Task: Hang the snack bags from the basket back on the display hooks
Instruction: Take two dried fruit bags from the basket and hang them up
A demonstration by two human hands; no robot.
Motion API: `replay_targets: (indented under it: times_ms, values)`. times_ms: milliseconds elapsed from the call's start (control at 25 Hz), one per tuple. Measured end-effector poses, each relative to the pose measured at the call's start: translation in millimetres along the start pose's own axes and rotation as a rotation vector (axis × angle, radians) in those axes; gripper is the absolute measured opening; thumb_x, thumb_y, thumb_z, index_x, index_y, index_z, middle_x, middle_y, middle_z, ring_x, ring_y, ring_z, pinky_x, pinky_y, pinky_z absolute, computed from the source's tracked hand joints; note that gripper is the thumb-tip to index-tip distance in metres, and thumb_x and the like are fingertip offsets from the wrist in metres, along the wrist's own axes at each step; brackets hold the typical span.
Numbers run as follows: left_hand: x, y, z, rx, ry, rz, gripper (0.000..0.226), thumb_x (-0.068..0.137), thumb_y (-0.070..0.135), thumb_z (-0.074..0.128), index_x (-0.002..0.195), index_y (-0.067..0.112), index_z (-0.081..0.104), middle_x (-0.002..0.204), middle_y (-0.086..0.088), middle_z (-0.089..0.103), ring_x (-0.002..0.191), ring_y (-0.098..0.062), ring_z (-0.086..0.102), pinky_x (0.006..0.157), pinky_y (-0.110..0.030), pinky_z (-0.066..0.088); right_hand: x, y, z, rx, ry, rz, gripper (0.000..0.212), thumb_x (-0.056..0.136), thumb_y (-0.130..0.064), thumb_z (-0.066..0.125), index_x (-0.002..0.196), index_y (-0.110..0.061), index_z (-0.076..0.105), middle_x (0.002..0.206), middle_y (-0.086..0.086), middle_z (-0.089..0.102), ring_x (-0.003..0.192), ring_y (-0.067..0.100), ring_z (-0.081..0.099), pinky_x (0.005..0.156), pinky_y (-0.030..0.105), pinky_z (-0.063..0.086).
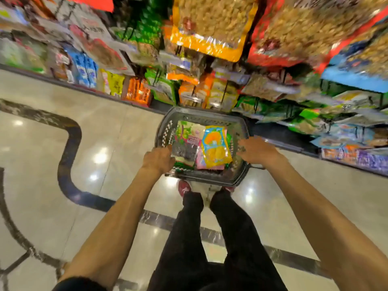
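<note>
We are standing on a glossy beige tiled floor (109, 127) catching ceiling-light glare, a dark curved inlay band (69, 156) winding across it, while blurred store shelving (273, 87) is running along the aisle's far side.

The light is bright and comes from lamps up high. It makes white shiny spots on the floor (100, 156). The far shelves (220, 49) look smeared and blurry, most of all on the right. Lines bend near the edges. The near arms look sharper.
</note>
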State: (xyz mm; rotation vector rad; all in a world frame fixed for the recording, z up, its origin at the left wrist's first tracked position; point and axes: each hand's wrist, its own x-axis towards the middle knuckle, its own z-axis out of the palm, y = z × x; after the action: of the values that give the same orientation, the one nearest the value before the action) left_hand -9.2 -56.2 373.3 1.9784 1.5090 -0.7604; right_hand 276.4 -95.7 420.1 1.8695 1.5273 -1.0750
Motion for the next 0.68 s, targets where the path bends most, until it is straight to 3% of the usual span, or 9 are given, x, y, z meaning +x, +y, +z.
replay_targets:
  times_ms: [160,240,400,560,680]
  values:
    - [74.7,-6.0,52.3,-0.054,0.005,-0.027,0.037,0.095,0.032,0.05,0.121,0.006,0.056,0.117,-0.02,0.064,0.107,-0.039,0.062,0.084,-0.043,0.051,81.6,0.7,48.0,0.077,0.017,-0.007,0.043,0.094,-0.04,0.056,0.123,-0.008,0.056,0.127,0.02,0.057,0.113,0.037,0.057,0.083,0.035,0.044]
    - [118.0,-6.6,85.4,-0.065,-0.015,-0.018,0.039,0.095,0.03,0.05,0.126,0.005,0.053,0.118,-0.021,0.063,0.109,-0.04,0.061,0.085,-0.044,0.05,134.0,-2.3,86.2,0.062,-0.003,0.008,0.043,0.093,-0.039,0.055,0.123,-0.009,0.054,0.125,0.018,0.058,0.111,0.037,0.058,0.083,0.036,0.046]
    - [207.5,-10.7,160.7,-0.051,-0.03,-0.027,0.047,0.095,0.03,0.05,0.136,0.006,0.046,0.122,-0.022,0.061,0.114,-0.04,0.057,0.089,-0.046,0.048,235.1,-8.2,165.4,0.011,-0.017,0.01,0.044,0.093,-0.037,0.054,0.128,-0.011,0.05,0.132,0.018,0.052,0.12,0.038,0.052,0.093,0.043,0.047]
    - [283.4,-19.4,215.1,-0.103,-0.045,-0.053,0.055,0.095,0.029,0.051,0.141,0.003,0.037,0.121,-0.025,0.059,0.114,-0.042,0.056,0.091,-0.046,0.047,314.2,15.9,218.9,0.029,-0.005,0.122,0.052,0.093,-0.032,0.053,0.139,-0.011,0.042,0.143,0.018,0.043,0.129,0.04,0.045,0.101,0.047,0.043]
    - [332.1,-36.6,248.0,-0.181,-0.037,-0.088,0.063,0.095,0.032,0.051,0.141,-0.006,0.033,0.127,-0.032,0.054,0.119,-0.046,0.051,0.1,-0.048,0.044,358.4,43.8,246.7,0.095,0.015,0.209,0.061,0.093,-0.035,0.052,0.145,-0.01,0.034,0.143,0.023,0.041,0.13,0.043,0.042,0.103,0.048,0.04]
